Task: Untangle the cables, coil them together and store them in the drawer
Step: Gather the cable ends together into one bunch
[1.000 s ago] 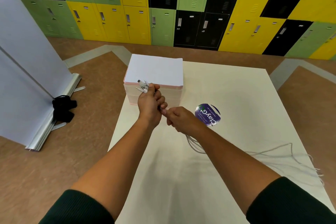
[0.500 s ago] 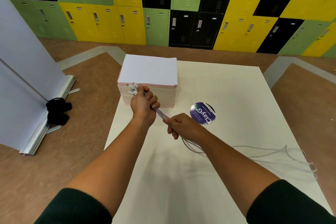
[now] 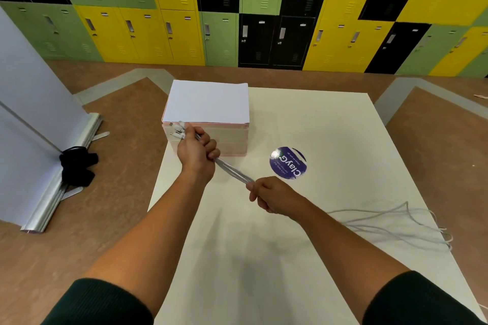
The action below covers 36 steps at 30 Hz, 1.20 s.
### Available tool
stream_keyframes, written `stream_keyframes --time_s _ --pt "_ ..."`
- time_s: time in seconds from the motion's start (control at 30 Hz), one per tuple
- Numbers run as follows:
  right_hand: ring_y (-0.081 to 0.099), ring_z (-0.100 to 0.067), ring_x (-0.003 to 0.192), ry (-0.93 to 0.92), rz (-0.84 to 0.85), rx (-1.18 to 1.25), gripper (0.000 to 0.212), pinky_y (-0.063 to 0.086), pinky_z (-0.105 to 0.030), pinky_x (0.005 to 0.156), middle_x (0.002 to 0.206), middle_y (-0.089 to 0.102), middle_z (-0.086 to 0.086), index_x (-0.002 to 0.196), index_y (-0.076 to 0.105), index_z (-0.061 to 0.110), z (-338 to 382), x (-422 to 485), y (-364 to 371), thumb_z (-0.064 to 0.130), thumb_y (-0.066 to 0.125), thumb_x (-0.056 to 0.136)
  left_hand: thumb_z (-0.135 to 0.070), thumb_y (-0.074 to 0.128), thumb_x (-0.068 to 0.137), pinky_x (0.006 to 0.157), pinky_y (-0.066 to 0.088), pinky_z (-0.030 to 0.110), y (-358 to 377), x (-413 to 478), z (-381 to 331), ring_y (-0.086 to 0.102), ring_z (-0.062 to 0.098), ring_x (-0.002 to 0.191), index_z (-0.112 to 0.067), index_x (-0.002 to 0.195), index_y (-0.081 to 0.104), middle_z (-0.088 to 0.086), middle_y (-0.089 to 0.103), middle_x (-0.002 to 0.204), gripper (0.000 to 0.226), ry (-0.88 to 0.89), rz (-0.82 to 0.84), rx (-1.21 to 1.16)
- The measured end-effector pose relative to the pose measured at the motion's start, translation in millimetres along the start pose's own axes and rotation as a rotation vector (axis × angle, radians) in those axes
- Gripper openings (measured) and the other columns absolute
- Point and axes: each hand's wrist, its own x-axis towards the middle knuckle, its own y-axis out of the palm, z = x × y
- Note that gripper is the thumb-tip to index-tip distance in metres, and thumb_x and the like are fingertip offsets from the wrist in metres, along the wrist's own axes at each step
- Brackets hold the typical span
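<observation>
Gripping plug ends of white cables (image 3: 233, 173) in fisted left hand (image 3: 196, 152) at 11 o'clock in front of pink drawer box (image 3: 208, 103), pinching taut stretch with right hand (image 3: 272, 195) near centre, leaving slack lying on white table (image 3: 330, 126) toward 4 o'clock.

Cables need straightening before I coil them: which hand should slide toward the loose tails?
Probably right: the right hand pinches the cables nearest the slack; the left hand grips them by the plugs.

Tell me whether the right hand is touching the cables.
Touching. The head view shows the right hand pinching the cables, which run straight from its fingertips up into the left hand, which grips them too.
</observation>
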Motion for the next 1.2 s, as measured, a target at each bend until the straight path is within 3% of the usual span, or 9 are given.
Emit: stream_keyframes --time_s 0.2,0.4,0.5,0.6,0.77,0.9,1.03,1.2 --pt "0.061 -0.016 0.060 -0.073 0.007 0.002 0.025 0.052 -0.035 0.071 0.065 0.065 0.001 0.085 0.071 0.015 -2 -2 -1 0.037 0.062 0.093 -0.046 0.036 0.105 0.035 0.012 0.019 -8 9 -5 0.016 0.007 0.039 -0.020 0.070 0.045 -0.007 0.025 0.051 0.044 -0.016 0.007 -0.032" --pt "0.046 -0.011 0.055 -0.066 -0.065 -0.223 0.039 0.039 -0.028 0.060 0.060 0.052 0.006 0.075 0.065 0.019 -9 -7 -5 0.052 0.056 0.094 -0.044 0.036 0.105 0.036 0.012 0.018 -19 16 -10 0.014 0.009 0.040 -0.021 0.068 0.043 -0.007 0.023 0.052 0.044 0.020 -0.032 -0.028" --pt "0.054 -0.012 0.060 -0.097 -0.098 -0.423 0.042 0.041 -0.032 0.060 0.063 0.058 0.007 0.074 0.059 0.020 -14 -13 -5 0.054 0.049 0.097 -0.044 0.035 0.105 0.036 0.013 0.017 -22 18 -15 0.015 0.008 0.039 -0.021 0.068 0.042 -0.007 0.023 0.051 0.045 0.048 -0.059 -0.022" --pt "0.059 -0.025 0.073 -0.126 -0.140 -0.542 0.045 0.043 -0.039 0.063 0.074 0.063 -0.002 0.076 0.050 0.017 -28 -16 -9 0.055 0.042 0.099 -0.043 0.034 0.106 0.037 0.012 0.018 -23 22 -26 0.015 0.009 0.040 -0.021 0.067 0.041 -0.008 0.022 0.051 0.045 0.067 -0.082 -0.048" --pt "0.056 -0.020 0.067 -0.221 -0.178 -0.516 0.039 0.045 -0.040 0.062 0.073 0.061 -0.002 0.081 0.053 0.020 -12 -15 -19 0.053 0.043 0.099 -0.044 0.035 0.105 0.038 0.012 0.020 -22 29 -51 0.015 0.009 0.043 -0.021 0.066 0.040 -0.007 0.023 0.052 0.045 0.121 -0.081 -0.149" --pt "0.057 -0.020 0.070 -0.178 -0.205 -0.561 0.040 0.044 -0.038 0.062 0.075 0.061 -0.001 0.086 0.055 0.020 -16 -16 -40 0.056 0.042 0.098 -0.046 0.036 0.104 0.042 0.011 0.022 -26 40 -94 0.015 0.010 0.046 -0.023 0.062 0.042 -0.008 0.024 0.054 0.048 0.187 -0.118 -0.284" --pt "0.057 -0.021 0.071 -0.104 -0.215 -0.636 0.042 0.040 -0.035 0.061 0.074 0.061 0.000 0.085 0.053 0.017 -39 -21 -46 0.054 0.039 0.101 -0.042 0.032 0.105 0.043 0.010 0.023 -30 47 -112 0.012 0.011 0.048 -0.024 0.065 0.035 -0.008 0.020 0.055 0.044 0.254 -0.142 -0.179" --pt "0.055 -0.023 0.073 -0.018 -0.216 -0.696 0.043 0.037 -0.034 0.061 0.074 0.056 0.001 0.077 0.046 0.020 -57 -17 -32 0.053 0.034 0.102 -0.046 0.036 0.102 0.047 0.009 0.026 -27 41 -82 0.012 0.013 0.050 -0.024 0.066 0.037 -0.006 0.020 0.058 0.043 0.284 -0.140 0.015"
